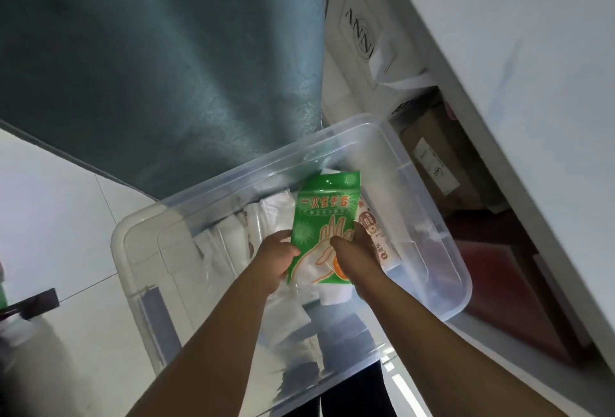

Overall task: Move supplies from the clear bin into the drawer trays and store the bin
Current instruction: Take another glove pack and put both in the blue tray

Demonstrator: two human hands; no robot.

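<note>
Over pale floor tiles [50, 217], clear bin [382, 137]; green packet [324, 217] upright, lengthwise away, in both hands' [278, 258] [352, 250] grip.

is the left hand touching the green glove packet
Touching. The head view shows the left hand gripping the left edge of the green glove packet, thumb over its front.
</note>
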